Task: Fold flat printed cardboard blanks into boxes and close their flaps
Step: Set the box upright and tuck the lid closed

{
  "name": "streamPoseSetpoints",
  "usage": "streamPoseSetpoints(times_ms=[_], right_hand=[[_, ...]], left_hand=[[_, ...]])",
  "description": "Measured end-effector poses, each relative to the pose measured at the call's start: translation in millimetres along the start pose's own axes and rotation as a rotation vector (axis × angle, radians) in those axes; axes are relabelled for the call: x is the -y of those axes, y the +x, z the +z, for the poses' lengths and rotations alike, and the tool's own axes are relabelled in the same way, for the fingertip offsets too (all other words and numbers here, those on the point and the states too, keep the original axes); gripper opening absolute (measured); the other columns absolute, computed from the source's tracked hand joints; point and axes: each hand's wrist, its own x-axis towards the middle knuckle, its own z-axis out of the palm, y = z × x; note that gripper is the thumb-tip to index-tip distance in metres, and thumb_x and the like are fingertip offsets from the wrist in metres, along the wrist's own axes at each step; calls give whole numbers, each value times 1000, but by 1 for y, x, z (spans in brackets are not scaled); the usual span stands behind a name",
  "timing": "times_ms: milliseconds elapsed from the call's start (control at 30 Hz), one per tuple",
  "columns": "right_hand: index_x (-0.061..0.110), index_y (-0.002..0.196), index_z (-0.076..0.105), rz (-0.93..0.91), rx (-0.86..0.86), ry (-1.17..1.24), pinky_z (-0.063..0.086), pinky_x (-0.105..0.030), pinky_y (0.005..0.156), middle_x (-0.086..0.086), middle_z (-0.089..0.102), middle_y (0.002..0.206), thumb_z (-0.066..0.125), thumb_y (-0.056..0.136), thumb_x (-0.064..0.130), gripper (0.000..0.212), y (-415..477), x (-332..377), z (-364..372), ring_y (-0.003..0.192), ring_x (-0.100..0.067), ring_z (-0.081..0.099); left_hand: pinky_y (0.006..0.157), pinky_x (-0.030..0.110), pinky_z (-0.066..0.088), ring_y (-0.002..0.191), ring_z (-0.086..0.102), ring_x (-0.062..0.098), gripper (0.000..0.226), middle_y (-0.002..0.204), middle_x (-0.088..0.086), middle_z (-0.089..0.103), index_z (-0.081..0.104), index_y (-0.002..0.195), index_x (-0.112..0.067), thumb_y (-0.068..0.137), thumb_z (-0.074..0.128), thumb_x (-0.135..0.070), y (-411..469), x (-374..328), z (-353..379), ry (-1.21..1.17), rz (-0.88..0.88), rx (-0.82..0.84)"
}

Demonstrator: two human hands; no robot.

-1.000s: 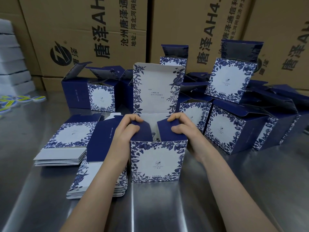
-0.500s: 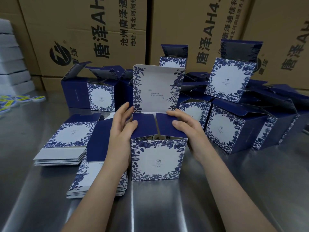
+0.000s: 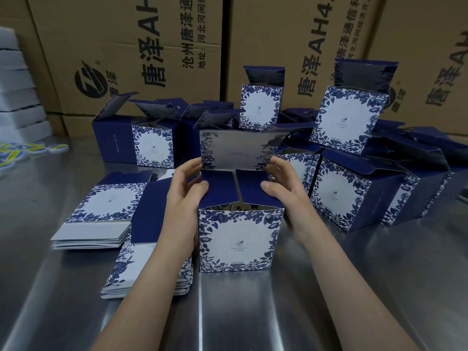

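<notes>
One blue-and-white floral cardboard box point(image 3: 238, 239) stands on the steel table point(image 3: 329, 300), its two navy side flaps point(image 3: 219, 191) folded inward. The left hand point(image 3: 184, 196) and right hand point(image 3: 283, 191) are ungripped: loosely extended fingers touch the blurred white lid flap point(image 3: 238, 150) and the thumbs press the side flaps. Two stacks of flat blanks point(image 3: 101, 211) lie to the left.

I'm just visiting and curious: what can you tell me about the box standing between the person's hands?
The box is printed cardboard: a white front framed by blue leaves, with a small logo. It stands upright on the steel table, top not yet closed. Two navy side flaps lie folded inward over the opening. The pale lid flap rises from the back edge, leaning forward, blurred. The left hand and right hand each rest a thumb on a side flap, fingers touching the lid's lower corners.
</notes>
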Motion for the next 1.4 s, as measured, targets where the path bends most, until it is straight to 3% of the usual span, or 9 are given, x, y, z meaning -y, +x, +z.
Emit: streamPoseSetpoints(times_ms=[233,333,433,667,767,900,1100,1267,1400], right_hand=[[7,121,56,-16,36,70,52,-24,90,2,67,118,57,83,10,38,-2,2,-1,107,-11,62],[12,111,62,51,8,129,45,-42,105,2,64,127,53,88,11,24,2,-1,0,119,-18,59],[19,96,64,100,7,178,44,-37,100,2,62,131,45,75,17,28,6,0,1,118,-13,59],[18,90,62,83,-5,153,50,-23,81,7,64,126,46,77,20,20,10,-5,-1,110,-6,63],[15,92,61,62,8,163,52,-18,75,7,63,126,49,78,16,18,7,-4,-2,111,-5,63],[14,92,62,72,17,173,52,-21,77,6,62,129,49,80,9,18,4,-2,-2,113,-7,62],[13,93,65,82,-41,100,48,-23,85,5,54,137,39,96,-2,30,2,4,1,120,-6,56],[16,88,68,33,-246,12,46,-29,79,-22,56,120,49,98,6,23,3,1,3,94,-18,56],[16,89,73,-17,-267,-82,46,-29,88,-8,63,113,54,97,8,22,4,2,2,101,-13,58]], left_hand=[[103,40,46,124,56,25,33,129,3,62,61,109,-28,96,50,0,1,2,0,-56,7,5],[86,21,52,112,62,9,27,125,-4,63,61,103,-25,96,51,-1,-1,-3,1,-52,54,16],[74,13,51,104,63,-6,29,130,-11,59,61,90,-23,95,48,2,-1,-5,3,-56,53,27],[113,53,34,131,51,12,45,133,-19,58,66,75,-36,99,43,-6,0,0,3,-32,-1,8],[107,37,40,128,52,5,42,136,-17,57,65,75,-35,98,40,-10,-3,-1,5,-9,37,16],[75,12,49,112,59,-4,36,140,-9,56,60,82,-16,101,32,-4,-3,-2,5,-73,33,24],[79,15,49,127,52,3,30,142,-15,51,63,89,-15,96,40,2,0,0,4,-108,-34,76],[114,42,37,131,48,2,25,135,-22,56,75,95,-28,98,54,-15,2,6,2,-23,-49,51],[112,45,40,124,54,2,21,126,-23,64,78,92,-35,97,58,-34,1,6,1,57,-17,-7]])
